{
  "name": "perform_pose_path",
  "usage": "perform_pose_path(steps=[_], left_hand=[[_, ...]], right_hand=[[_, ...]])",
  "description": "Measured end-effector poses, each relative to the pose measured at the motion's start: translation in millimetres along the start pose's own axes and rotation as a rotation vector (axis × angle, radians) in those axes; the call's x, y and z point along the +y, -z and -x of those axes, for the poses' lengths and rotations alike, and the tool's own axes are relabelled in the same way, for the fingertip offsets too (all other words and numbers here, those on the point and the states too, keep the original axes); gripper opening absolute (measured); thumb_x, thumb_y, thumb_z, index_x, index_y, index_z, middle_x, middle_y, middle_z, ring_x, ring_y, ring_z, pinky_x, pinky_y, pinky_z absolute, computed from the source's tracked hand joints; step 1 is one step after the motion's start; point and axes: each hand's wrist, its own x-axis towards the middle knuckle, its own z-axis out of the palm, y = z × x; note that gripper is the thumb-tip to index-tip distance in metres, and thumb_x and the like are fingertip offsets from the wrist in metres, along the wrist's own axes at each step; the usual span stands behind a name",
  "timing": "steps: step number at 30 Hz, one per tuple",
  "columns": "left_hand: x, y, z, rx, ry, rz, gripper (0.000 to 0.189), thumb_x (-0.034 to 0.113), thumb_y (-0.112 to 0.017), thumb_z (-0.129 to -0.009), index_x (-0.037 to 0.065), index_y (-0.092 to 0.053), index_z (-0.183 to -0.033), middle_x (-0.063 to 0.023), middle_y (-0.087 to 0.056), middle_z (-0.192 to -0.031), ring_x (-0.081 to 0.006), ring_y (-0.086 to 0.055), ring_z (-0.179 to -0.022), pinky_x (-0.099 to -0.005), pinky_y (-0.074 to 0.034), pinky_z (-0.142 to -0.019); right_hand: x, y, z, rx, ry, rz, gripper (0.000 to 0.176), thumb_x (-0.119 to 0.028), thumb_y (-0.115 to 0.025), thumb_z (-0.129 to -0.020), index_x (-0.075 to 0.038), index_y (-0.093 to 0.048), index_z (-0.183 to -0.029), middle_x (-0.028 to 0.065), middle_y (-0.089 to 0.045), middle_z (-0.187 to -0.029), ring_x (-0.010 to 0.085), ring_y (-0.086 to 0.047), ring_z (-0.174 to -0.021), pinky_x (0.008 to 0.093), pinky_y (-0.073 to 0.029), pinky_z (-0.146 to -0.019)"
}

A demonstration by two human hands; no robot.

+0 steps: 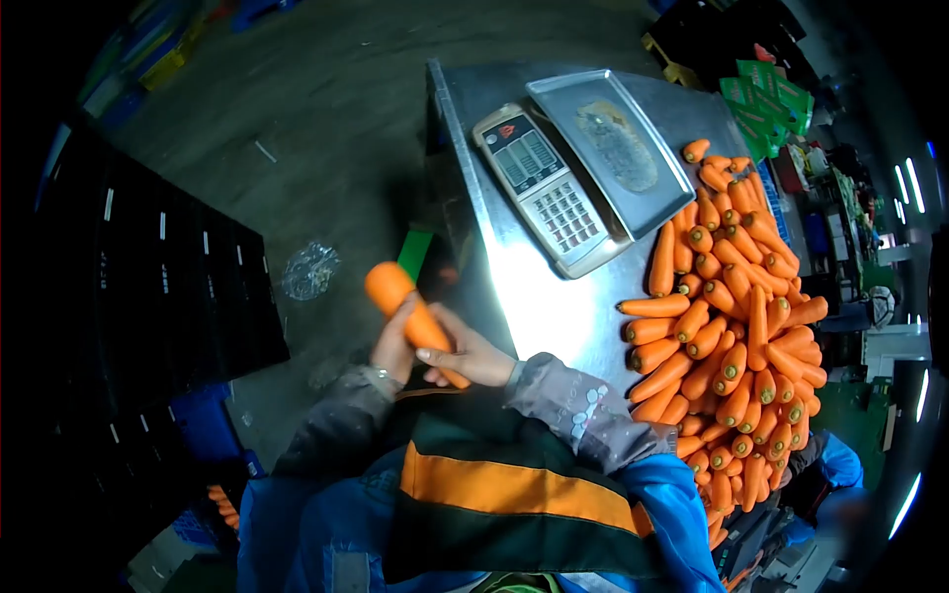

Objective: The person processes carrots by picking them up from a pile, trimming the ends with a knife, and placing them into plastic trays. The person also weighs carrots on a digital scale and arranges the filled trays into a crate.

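A thick orange carrot [417, 321] is held between both hands in front of the apron, tilted, its wide end at the upper left. My left hand [393, 348] is wrapped round its middle from the left side. From the right, my right hand [473, 354] grips the lower part, with the thumb lying across it. To the right, a big heap of carrots [732, 356] covers the right part of the metal table [544, 306]. A digital scale [554, 203] with a metal tray [618, 148] stands on the table beyond the hands.
Stacked black crates [158, 287] stand at the left, with a blue crate [206, 420] beside them. A clear plastic bag [310, 271] lies on the floor. Green packages [771, 104] are past the table's far right. Another person [835, 474] is at the lower right.
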Motion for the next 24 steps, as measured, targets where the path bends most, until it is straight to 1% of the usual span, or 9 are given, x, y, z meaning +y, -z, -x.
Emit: perform_pose_path(steps=[1, 3, 4, 6, 8, 14, 17, 20, 24], left_hand=[[-1, -28, -3, -0.036, -0.113, -0.156, 0.047, 0.032, -0.057, -0.090, 0.011, -0.038, -0.128, -0.0075, -0.055, -0.112, -0.0173, -0.052, -0.104, -0.0338, -0.042, -0.090], [4, -87, 4, -0.142, -0.306, -0.435, 0.061, 0.027, -0.055, -0.093, 0.010, -0.022, -0.142, -0.0100, -0.050, -0.125, -0.0170, -0.044, -0.120, -0.0345, -0.035, -0.100], [11, -110, 14, -0.175, -0.336, -0.549, 0.066, 0.025, -0.053, -0.093, 0.010, -0.015, -0.144, -0.0117, -0.046, -0.131, -0.0183, -0.042, -0.123, -0.0346, -0.034, -0.101], [14, -110, 14, -0.256, -0.425, -0.642, 0.060, 0.025, -0.052, -0.094, 0.012, -0.021, -0.143, -0.0129, -0.050, -0.129, -0.0175, -0.053, -0.109, -0.0280, -0.040, -0.090], [21, -82, 9, -0.218, -0.152, -0.692, 0.047, 0.022, -0.052, -0.093, 0.009, -0.035, -0.135, -0.0126, -0.058, -0.118, -0.0169, -0.059, -0.098, -0.0266, -0.045, -0.083], [-4, -26, -4, -0.095, 0.016, -0.857, 0.027, 0.016, -0.055, -0.090, 0.006, -0.052, -0.115, -0.0080, -0.064, -0.101, -0.0134, -0.062, -0.083, -0.0240, -0.048, -0.074], [-8, -23, -3, -0.059, 0.032, -0.819, 0.025, 0.014, -0.057, -0.088, 0.005, -0.054, -0.111, -0.0075, -0.065, -0.097, -0.0123, -0.062, -0.079, -0.0220, -0.048, -0.068], [-7, -22, -4, -0.024, 0.051, -0.831, 0.021, 0.013, -0.056, -0.088, 0.006, -0.056, -0.108, -0.0071, -0.066, -0.095, -0.0129, -0.063, -0.078, -0.0220, -0.048, -0.068], [-12, -19, -9, -0.026, 0.081, -0.872, 0.018, 0.013, -0.055, -0.089, 0.007, -0.057, -0.106, -0.0067, -0.066, -0.093, -0.0135, -0.064, -0.078, -0.0224, -0.049, -0.068]], right_hand=[[-23, 0, 11, 0.223, 0.029, 0.180, 0.072, -0.026, -0.062, -0.087, -0.006, -0.018, -0.141, 0.0117, -0.055, -0.098, 0.0113, -0.057, -0.053, 0.0197, -0.047, -0.048], [-51, 30, 34, 0.354, 0.103, -0.009, 0.060, -0.024, -0.062, -0.088, -0.004, -0.030, -0.135, 0.0044, -0.057, -0.079, 0.0088, -0.052, -0.046, 0.0193, -0.040, -0.040], [-46, 58, 39, 0.509, 0.233, 0.042, 0.058, -0.022, -0.061, -0.088, -0.003, -0.034, -0.135, 0.0048, -0.058, -0.084, 0.0082, -0.051, -0.046, 0.0197, -0.040, -0.040], [-65, 107, 54, 0.793, 0.445, 0.307, 0.056, -0.021, -0.059, -0.089, -0.004, -0.035, -0.136, 0.0048, -0.058, -0.075, 0.0082, -0.048, -0.044, 0.0213, -0.039, -0.038], [-92, 146, 74, 1.039, 0.396, 0.373, 0.055, -0.022, -0.057, -0.090, -0.007, -0.035, -0.137, 0.0047, -0.057, -0.068, 0.0086, -0.047, -0.042, 0.0225, -0.038, -0.037], [-87, 202, 95, 1.128, 0.153, 0.417, 0.059, -0.039, -0.053, -0.092, -0.011, -0.031, -0.139, 0.0100, -0.060, -0.073, 0.0153, -0.057, -0.045, 0.0258, -0.042, -0.037], [-32, 266, 109, 1.259, 0.290, 0.776, 0.065, -0.054, -0.043, -0.092, -0.011, -0.030, -0.140, 0.0168, -0.058, -0.108, 0.0158, -0.062, -0.073, 0.0281, -0.047, -0.053], [-4, 280, 131, 1.117, 0.189, 0.205, 0.067, -0.059, -0.038, -0.091, -0.016, -0.028, -0.141, 0.0132, -0.057, -0.107, 0.0150, -0.058, -0.080, 0.0276, -0.045, -0.060], [-17, 239, 158, 1.257, 0.195, -0.079, 0.069, -0.060, -0.038, -0.091, -0.017, -0.024, -0.143, 0.0118, -0.057, -0.112, 0.0171, -0.060, -0.082, 0.0301, -0.045, -0.070]])
